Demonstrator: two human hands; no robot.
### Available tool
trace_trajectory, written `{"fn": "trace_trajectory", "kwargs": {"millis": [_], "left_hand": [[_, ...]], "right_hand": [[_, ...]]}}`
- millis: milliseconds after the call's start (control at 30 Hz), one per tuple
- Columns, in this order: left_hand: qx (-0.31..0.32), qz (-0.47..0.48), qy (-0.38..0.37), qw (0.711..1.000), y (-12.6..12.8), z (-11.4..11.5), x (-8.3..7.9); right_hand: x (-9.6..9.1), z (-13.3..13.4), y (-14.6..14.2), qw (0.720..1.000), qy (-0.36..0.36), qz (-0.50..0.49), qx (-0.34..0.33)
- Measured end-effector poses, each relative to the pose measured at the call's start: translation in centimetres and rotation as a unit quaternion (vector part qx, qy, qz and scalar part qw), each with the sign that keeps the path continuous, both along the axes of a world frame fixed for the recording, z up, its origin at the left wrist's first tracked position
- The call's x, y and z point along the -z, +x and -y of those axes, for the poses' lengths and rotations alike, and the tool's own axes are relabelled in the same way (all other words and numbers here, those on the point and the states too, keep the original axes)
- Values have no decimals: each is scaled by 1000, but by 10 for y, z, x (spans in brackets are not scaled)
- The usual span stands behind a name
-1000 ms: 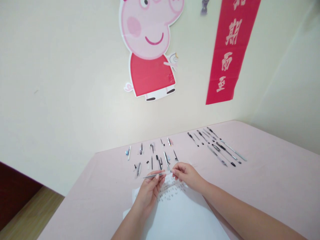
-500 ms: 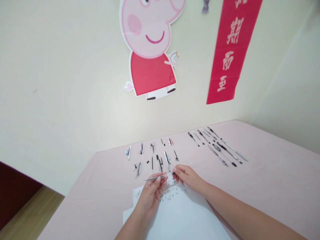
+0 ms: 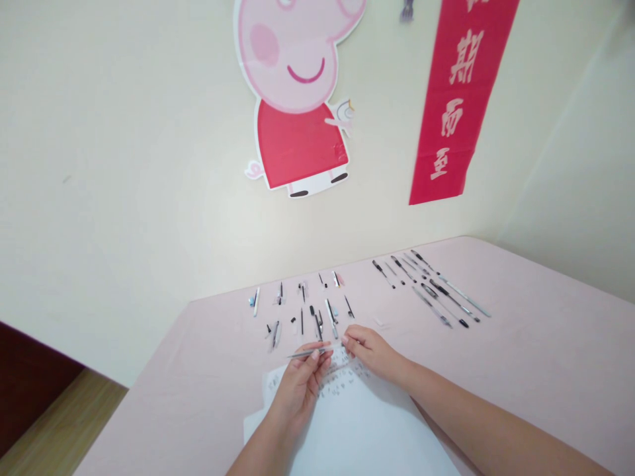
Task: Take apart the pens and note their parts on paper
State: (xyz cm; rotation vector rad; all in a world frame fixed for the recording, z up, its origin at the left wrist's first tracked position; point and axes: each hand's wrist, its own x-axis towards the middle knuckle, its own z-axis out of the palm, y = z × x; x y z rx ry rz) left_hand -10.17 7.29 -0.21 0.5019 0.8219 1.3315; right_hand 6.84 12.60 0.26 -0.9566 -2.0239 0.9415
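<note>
A slim clear pen (image 3: pixel 325 349) lies level between my two hands, above the top edge of a sheet of white paper (image 3: pixel 367 430). My left hand (image 3: pixel 305 377) pinches its barrel between thumb and fingers, with the grey pointed end sticking out to the left. At the other end, the fingers of my right hand (image 3: pixel 370 349) are closed on the pen's tail, and they partly hide it. Handwritten marks (image 3: pixel 342 377) cover the upper part of the paper under my hands.
Pen parts, caps and black refills (image 3: pixel 317 320) lie in rows beyond my hands. Several longer pens (image 3: pixel 436 304) lie side by side at the back right of the pink table (image 3: pixel 536 370). A small white slip (image 3: pixel 381 322) is near my right hand. The wall stands behind.
My right hand's fingers have shifted slightly on the pen's right end, covering more of the dark tip. The left hand keeps its hold, and the view has tilted a little.
</note>
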Motion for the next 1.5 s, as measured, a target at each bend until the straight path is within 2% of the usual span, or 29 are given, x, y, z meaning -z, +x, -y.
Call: {"fn": "trace_trajectory", "kwargs": {"millis": [233, 600, 867, 1033, 1233, 1500], "left_hand": [[-12, 6, -5, 1000, -1, -1, 2], [-15, 4, 5, 1000, -2, -2, 2], [-8, 2, 2, 1000, -2, -1, 2], [-16, 6, 4, 1000, -2, -1, 3], [-9, 1, 3, 1000, -1, -2, 1], [-3, 0, 2, 1000, -2, 0, 2]], "right_hand": [[0, 2, 1, 997, -77, -30, -6], [2, 0, 1, 999, -40, -35, -3], [4, 0, 1, 996, -87, -36, -6], [2, 1, 2, 995, -77, -59, -5], [1, 1, 1, 998, -48, -29, 0], [0, 2, 1, 996, -90, -27, -6]]}}
